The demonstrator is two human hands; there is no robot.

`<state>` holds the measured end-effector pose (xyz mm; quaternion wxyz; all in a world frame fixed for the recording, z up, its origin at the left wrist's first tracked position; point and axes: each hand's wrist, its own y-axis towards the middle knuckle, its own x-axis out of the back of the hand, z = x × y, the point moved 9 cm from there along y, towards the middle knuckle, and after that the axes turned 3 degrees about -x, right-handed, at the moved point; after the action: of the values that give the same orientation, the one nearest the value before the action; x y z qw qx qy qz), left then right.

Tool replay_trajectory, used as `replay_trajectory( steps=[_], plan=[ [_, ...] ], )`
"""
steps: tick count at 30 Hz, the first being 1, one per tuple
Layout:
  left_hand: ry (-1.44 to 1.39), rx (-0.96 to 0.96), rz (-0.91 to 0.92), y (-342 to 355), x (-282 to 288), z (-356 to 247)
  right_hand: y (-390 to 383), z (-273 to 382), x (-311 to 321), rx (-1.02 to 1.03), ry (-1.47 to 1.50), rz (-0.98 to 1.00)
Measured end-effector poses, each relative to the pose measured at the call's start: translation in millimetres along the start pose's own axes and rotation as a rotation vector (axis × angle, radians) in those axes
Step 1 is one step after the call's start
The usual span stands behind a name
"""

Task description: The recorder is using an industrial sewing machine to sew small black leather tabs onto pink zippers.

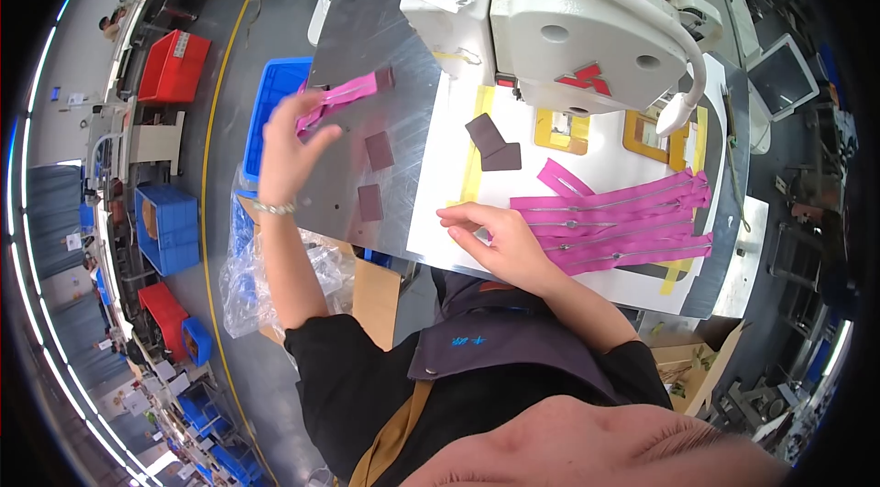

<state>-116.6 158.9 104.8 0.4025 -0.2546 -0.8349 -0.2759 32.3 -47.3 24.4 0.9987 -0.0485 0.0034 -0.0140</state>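
At the left edge of the metal worktop, my left hand (291,149) is open, thumb spread away from the fingers. Just beyond it lies a pink zipper (346,93) with a dark patch at its far end; whether my fingertips touch it I cannot tell. My right hand (502,237) is open too, its fingers stretched out over the white board (440,184), beside a row of several pink zippers (610,221). A shorter pink zipper piece (561,177) lies above that row. Two dark brown patches (493,143) overlap on the board, and two more (379,150) lie on the metal.
A white industrial sewing machine (587,28) overhangs the far side of the board. Yellow frames (561,131) sit under its head. Left of the worktop are a blue bin (266,93) and a cardboard box (374,299) with clear plastic. A screen (784,74) stands at the right.
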Motion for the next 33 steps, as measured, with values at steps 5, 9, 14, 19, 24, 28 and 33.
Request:
replay_trajectory(
  steps=[5, 9, 14, 19, 24, 28, 33],
  plan=[
    [0.063, 0.125, 0.247, -51, -45, 0, -4, 14, 1, 0.057, -0.029, 0.0],
    [-0.12, 0.145, 0.28, -82, -56, 0, -17, 36, 6, 0.214, -0.15, -0.047],
    [-0.144, 0.279, 0.318, -99, -74, 9, -34, 38, 2, 0.311, -0.354, -0.07],
    [-0.087, 0.228, 0.337, -96, -78, 7, -48, 26, -1, 0.338, -0.311, 0.0],
    [-0.206, 0.243, 0.209, -90, -72, -31, -66, -10, -24, 0.121, 0.137, 0.326],
    [-0.098, -0.373, 0.026, -83, -62, -135, -64, -41, -6, -0.338, 0.584, 0.138],
    [0.035, -0.909, 0.01, -124, -89, -209, -61, -49, 15, -0.314, 0.733, 0.021]
  ],
)
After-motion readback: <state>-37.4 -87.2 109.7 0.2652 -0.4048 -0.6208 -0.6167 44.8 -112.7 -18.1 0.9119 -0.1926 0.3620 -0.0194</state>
